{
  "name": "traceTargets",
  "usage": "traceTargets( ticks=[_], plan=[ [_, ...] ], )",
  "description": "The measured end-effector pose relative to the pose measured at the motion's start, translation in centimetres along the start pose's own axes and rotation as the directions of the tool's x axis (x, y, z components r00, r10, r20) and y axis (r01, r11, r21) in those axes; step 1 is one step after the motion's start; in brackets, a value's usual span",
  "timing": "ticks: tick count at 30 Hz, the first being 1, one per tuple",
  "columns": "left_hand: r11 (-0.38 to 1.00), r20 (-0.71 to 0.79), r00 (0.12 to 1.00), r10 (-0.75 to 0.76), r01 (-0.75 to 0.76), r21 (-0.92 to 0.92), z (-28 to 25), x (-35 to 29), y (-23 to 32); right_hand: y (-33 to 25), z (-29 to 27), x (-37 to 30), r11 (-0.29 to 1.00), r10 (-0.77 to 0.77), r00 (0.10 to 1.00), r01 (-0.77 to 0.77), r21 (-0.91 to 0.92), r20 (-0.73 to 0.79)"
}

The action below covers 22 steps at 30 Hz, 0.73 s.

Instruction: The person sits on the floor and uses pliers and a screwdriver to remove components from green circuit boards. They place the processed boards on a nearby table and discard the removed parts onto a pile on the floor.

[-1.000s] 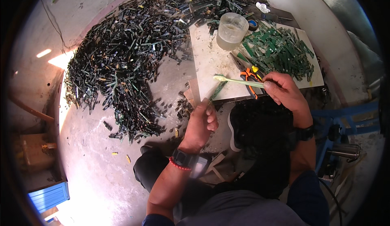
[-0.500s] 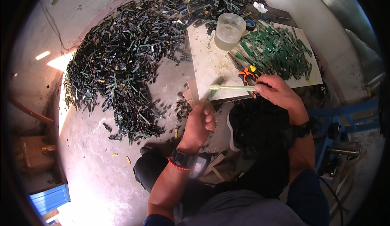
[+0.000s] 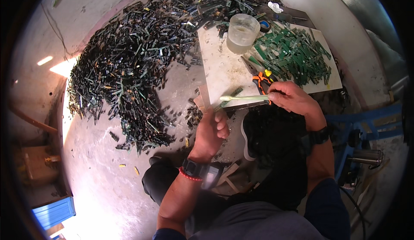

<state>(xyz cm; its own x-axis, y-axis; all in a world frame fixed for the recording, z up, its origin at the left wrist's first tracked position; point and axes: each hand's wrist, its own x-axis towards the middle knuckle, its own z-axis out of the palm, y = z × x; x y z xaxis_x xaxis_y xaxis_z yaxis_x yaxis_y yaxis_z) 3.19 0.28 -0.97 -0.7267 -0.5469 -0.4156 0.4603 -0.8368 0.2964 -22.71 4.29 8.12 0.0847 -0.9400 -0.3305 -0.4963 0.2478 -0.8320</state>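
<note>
My left hand (image 3: 212, 130) is closed around the lower end of a narrow green circuit-board strip (image 3: 229, 98) that slants up to the right over the edge of a white board (image 3: 220, 67). My right hand (image 3: 291, 98) grips a pale toothbrush (image 3: 243, 98) by its handle, held level, with the brush head lying against the strip. Orange-handled pliers (image 3: 261, 78) lie on the board just above my right hand.
A clear plastic cup (image 3: 241, 33) stands at the board's far edge beside a heap of green strips (image 3: 293, 52). A large dark pile of strips (image 3: 129, 67) covers the concrete floor to the left. A blue metal frame (image 3: 366, 123) stands at the right.
My right hand has brought the toothbrush down and leftward onto the strip. My left hand has stayed nearly in place holding the strip.
</note>
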Motion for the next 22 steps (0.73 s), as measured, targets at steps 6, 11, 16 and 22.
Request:
traceTargets(
  ticks=[6, 11, 16, 22],
  plan=[
    [0.999, 0.059, 0.998, 0.026, -0.028, 0.032, -0.1, -0.1, 0.0, 0.2, -0.3, -0.2, 0.975, 0.079, 0.995, -0.063, 0.214, -0.065],
    [0.996, 0.037, 0.998, 0.059, -0.061, 0.059, 0.1, -0.2, 0.3, 0.1, -0.6, -0.2, 0.979, 0.086, 0.995, -0.074, 0.192, -0.053],
    [0.997, -0.007, 0.998, 0.063, -0.063, 0.047, 0.6, -0.3, 0.3, -0.8, -0.5, -0.4, 0.989, 0.105, 0.994, -0.104, 0.101, -0.003],
    [0.999, 0.001, 0.999, 0.049, -0.049, 0.009, 0.1, 0.1, 0.2, 0.8, -1.7, 0.2, 0.995, 0.093, 0.983, -0.095, -0.009, -0.162]
  ],
)
